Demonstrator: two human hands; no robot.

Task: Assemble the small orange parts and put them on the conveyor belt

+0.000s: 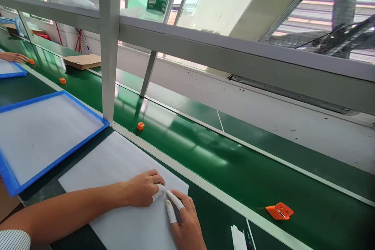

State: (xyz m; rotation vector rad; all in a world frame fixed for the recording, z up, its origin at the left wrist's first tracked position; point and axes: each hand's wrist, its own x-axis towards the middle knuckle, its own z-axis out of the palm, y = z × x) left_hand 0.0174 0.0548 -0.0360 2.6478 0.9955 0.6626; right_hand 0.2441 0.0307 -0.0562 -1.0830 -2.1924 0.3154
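Together, left hand (144,190), right hand (187,222) — perhaps touching, near sheet (117,164) edge, roomy belt (211,168).

post (109,54) blocks left; room over belt (190,142) ahead

Smooth, matt paper (129,164) is laid beside the glossy, plastic-looking belt (187,140), on which shiny plastic pieces (274,212) are scattered and beside which a matt, metal-looking post (109,54) is fixed.

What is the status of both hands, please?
Left hand and right hand close together at sheet. Grip unclear. Orange pieces on belt, away from sheet.
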